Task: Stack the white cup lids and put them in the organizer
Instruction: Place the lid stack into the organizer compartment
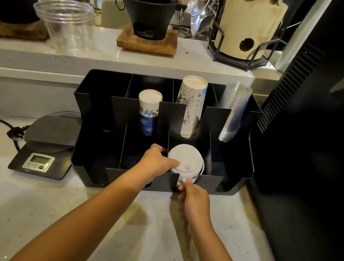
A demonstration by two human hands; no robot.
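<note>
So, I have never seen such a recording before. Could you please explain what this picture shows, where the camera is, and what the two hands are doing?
There is no machine here: a person works with two bare hands. The single picture comes from a camera worn on the person's head, looking forward and down.

On the pale counter stands a black organizer with several compartments. Its back row holds a short stack of paper cups, a taller stack of paper cups and a stack of clear plastic cups. A digital scale sits to the organizer's left.

Both hands are on a stack of white cup lids in a front compartment. The left hand touches its top and side; the right hand holds its lower front edge.
</note>
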